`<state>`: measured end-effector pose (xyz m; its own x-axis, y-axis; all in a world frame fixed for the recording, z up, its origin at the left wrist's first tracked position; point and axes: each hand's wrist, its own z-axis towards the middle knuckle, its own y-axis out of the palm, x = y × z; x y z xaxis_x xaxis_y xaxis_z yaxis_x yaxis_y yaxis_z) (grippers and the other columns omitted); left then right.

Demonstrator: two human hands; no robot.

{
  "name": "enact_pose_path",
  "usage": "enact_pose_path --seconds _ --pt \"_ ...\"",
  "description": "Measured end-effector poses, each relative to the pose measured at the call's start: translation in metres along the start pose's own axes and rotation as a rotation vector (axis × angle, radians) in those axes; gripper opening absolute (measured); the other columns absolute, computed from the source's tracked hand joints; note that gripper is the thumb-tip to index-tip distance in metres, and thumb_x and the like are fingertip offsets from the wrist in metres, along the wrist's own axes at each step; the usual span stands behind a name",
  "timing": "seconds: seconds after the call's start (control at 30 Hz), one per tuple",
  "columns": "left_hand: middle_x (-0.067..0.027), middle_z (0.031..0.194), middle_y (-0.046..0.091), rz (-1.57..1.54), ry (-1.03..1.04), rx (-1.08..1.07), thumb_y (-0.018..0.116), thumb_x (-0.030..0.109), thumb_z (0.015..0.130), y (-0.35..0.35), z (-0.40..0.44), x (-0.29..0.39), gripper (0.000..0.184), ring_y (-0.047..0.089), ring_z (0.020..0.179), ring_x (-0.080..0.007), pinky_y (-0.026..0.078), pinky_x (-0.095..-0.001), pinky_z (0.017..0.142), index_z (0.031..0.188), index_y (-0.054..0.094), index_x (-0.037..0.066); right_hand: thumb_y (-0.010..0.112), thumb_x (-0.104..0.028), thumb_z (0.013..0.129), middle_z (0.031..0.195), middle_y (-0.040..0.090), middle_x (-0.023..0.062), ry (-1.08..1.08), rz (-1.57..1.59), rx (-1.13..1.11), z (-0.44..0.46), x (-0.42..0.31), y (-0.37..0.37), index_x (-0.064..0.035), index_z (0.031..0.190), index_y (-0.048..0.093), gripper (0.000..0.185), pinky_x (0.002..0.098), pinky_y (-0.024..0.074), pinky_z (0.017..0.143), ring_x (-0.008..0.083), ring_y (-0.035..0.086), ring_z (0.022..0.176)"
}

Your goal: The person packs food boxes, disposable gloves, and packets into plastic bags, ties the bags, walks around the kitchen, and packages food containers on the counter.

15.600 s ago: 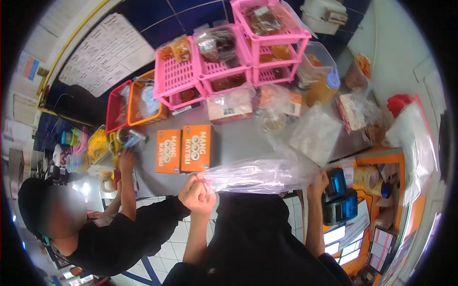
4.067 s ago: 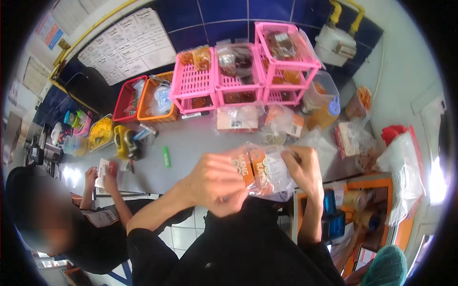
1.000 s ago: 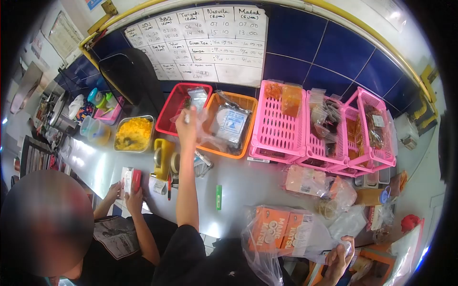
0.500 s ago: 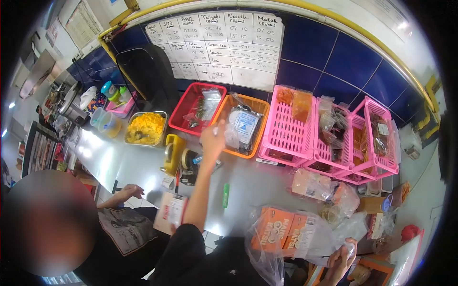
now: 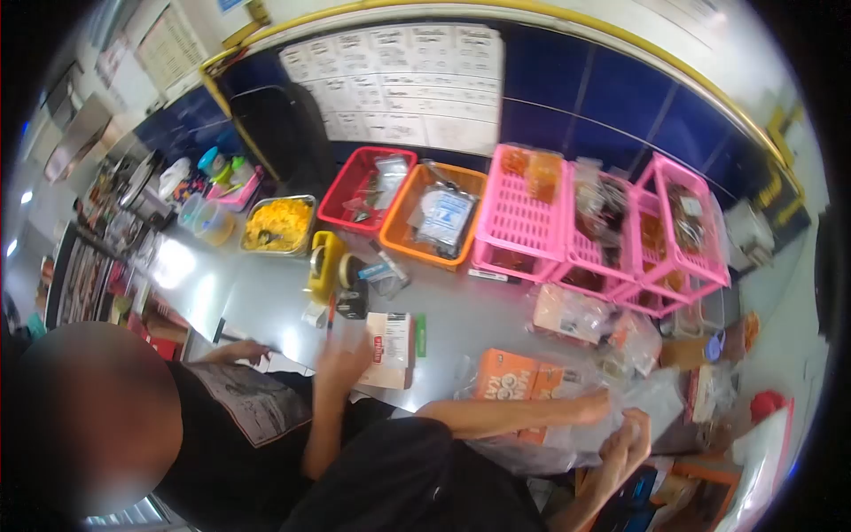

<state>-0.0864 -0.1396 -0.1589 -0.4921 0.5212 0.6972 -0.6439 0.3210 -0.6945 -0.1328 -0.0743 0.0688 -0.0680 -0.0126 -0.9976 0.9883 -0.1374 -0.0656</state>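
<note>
Clear plastic bag [image 5: 567,456] around orange cardboard boxes [image 5: 507,379] lies left of the right hand [image 5: 628,436], whose curled fingers grip its end; left hand [image 5: 590,407], blurred, adjoins, its opening and hold indeterminable.

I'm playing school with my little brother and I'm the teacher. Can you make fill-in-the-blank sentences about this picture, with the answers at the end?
1. The clear bag holds boxes coloured mostly ____.
2. The person's left hand and ____ hand are close together by the bag.
3. The orange basket stands between the pink baskets and a basket coloured ____.
4. The food in the tray is coloured ____.

Missing words: orange; right; red; yellow.
</note>
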Motion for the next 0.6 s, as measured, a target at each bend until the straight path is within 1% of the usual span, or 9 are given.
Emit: enact_pose_path --seconds 0.03,0.07,0.17,0.23,0.3,0.37,0.43,0.5,0.6 --pt "-0.0198 0.089 0.062 -0.002 -0.048 -0.147 0.055 0.015 0.086 -0.007 -0.003 0.009 0.022 0.062 0.091 -0.0365 0.046 -0.0478 0.085 0.099 0.061 -0.002 0.056 -0.018 0.1 0.054 0.031 -0.0104 0.001 0.0 0.037 0.0 0.008 -0.003 -0.0049 0.095 0.06 0.015 0.0222 0.0127 0.042 -0.0015 0.025 0.047" --pt "-0.0202 0.093 0.062 -0.006 -0.061 -0.206 0.055 0.015 0.085 -0.001 -0.004 0.009 0.023 0.061 0.094 -0.0359 0.045 -0.0476 0.088 0.099 0.062 -0.002 0.056 -0.017 0.1 0.054 0.031 -0.0101 -0.003 0.05 0.028 0.001 0.019 -0.006 -0.0045 0.094 0.059 0.015 0.0222 0.0128 0.042 -0.0015 0.025 0.046" --pt "-0.0212 0.103 0.063 -0.025 -0.006 -0.179 0.057 0.013 0.081 0.005 -0.018 0.009 0.026 0.059 0.103 -0.0341 0.042 -0.0471 0.095 0.098 0.065 -0.004 0.054 -0.016 0.101 0.056 0.026 -0.0105 -0.022 0.093 0.043 0.005 0.024 -0.03 -0.0052 0.095 0.059 0.013 0.0218 0.0124 0.041 -0.0018 0.021 0.046" --pt "-0.0219 0.11 0.063 0.018 0.04 -0.072 0.059 0.011 0.078 -0.009 -0.029 0.024 0.027 0.058 0.109 -0.0329 0.04 -0.0468 0.1 0.098 0.067 -0.005 0.056 -0.014 0.1 0.053 0.031 -0.0097 -0.016 0.161 0.141 0.008 0.013 -0.042 -0.0033 0.09 0.059 0.015 0.0222 0.0138 0.042 -0.0014 0.025 0.045" --pt "-0.0184 0.096 0.066 0.33 0.028 0.041 0.058 0.012 0.078 -0.037 -0.035 0.061 0.022 0.062 0.1 -0.0325 0.043 -0.0472 0.096 0.09 0.069 -0.002 0.056 -0.013 0.099 0.053 0.032 -0.0098 -0.01 0.167 0.161 0.014 0.007 -0.049 -0.0026 0.09 0.06 0.014 0.0219 0.0142 0.042 -0.0015 0.025 0.045" --pt "-0.0164 0.087 0.068 0.544 -0.013 0.094 0.058 0.013 0.078 -0.057 -0.037 0.085 0.019 0.064 0.094 -0.0325 0.045 -0.0476 0.092 0.086 0.069 -0.001 0.058 -0.012 0.098 0.053 0.033 -0.0099 -0.056 0.102 0.019 0.02 0.003 -0.05 -0.0019 0.091 0.06 0.012 0.0216 0.0139 0.042 -0.0016 0.026 0.046" --pt "-0.016 0.085 0.068 0.439 -0.06 -0.033 0.058 0.014 0.078 -0.05 -0.026 0.078 0.019 0.065 0.092 -0.0328 0.046 -0.0479 0.09 0.084 0.07 0.0 0.058 -0.011 0.098 0.053 0.034 -0.0097 -0.012 0.135 -0.031 0.023 -0.001 -0.046 -0.002 0.092 0.061 0.011 0.0212 0.014 0.042 -0.0016 0.026 0.045" --pt "-0.0155 0.082 0.068 0.285 -0.136 -0.191 0.058 0.014 0.078 -0.04 -0.006 0.063 0.018 0.065 0.09 -0.0331 0.047 -0.0482 0.087 0.083 0.07 0.001 0.058 -0.011 0.098 0.052 0.034 -0.0096 -0.057 0.085 -0.047 0.024 -0.009 -0.042 -0.0027 0.092 0.061 0.011 0.0209 0.0143 0.043 -0.0016 0.026 0.045" --pt "-0.0148 0.078 0.068 0.144 -0.171 -0.264 0.058 0.015 0.079 -0.036 0.006 0.06 0.018 0.066 0.086 -0.0336 0.049 -0.0487 0.084 0.08 0.07 0.001 0.058 -0.013 0.099 0.052 0.035 -0.0091 -0.103 0.033 -0.067 0.035 -0.006 -0.047 -0.0032 0.093 0.062 0.012 0.0206 0.0147 0.042 -0.0013 0.026 0.044"
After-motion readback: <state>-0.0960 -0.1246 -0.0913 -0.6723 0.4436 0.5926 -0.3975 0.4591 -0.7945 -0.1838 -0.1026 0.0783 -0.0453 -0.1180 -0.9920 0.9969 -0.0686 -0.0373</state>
